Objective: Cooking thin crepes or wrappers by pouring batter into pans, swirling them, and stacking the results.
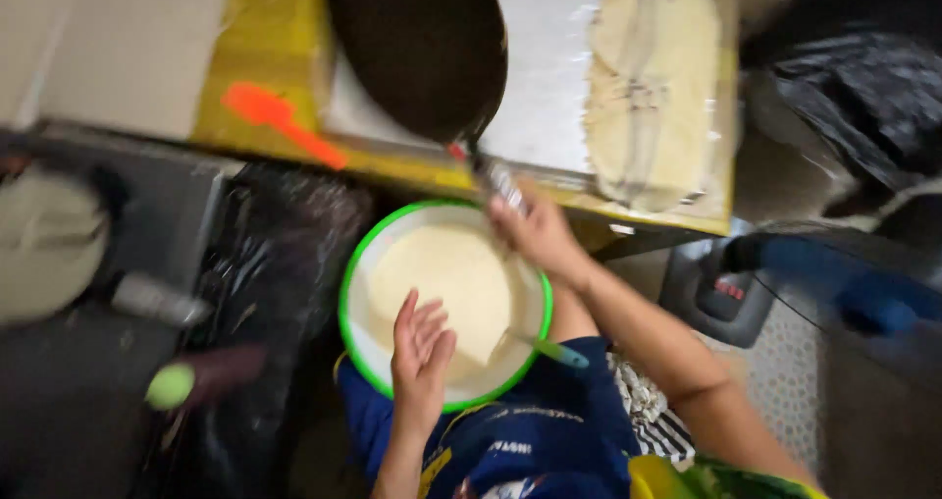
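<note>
At the near centre of the scene, on the person's lap, sits one round green-rimmed bowl (345, 308) holding pale batter (446, 288), with a single spoon (549, 348) lying in it at the right; the spoon's blue-green handle sticks out over the rim to the lower right, its long axis running from the batter toward the near right. The left hand (420, 357) rests flat on the near rim of the bowl, fingers open, spread and pointing away toward the far side, gripping nothing. The right hand (535, 232) is just beyond the far rim of the bowl, fingers closed around the metal handle (500, 180) of one dark frying pan (417, 48). The pan lies further off, its handle pointing near and slightly right toward the hand, its long axis running near to far, and its dark round body tilts over a yellow-edged surface (265, 57). To the left of the pan lies one orange spatula (280, 121), its handle pointing toward the near right. To the right of the pan, on a white sheet (549, 77), is a pale stack of flat cooked rounds (653, 87); the blur makes the number hard to tell. Dark plastic bags (265, 293) lie to the left of the bowl.
</note>
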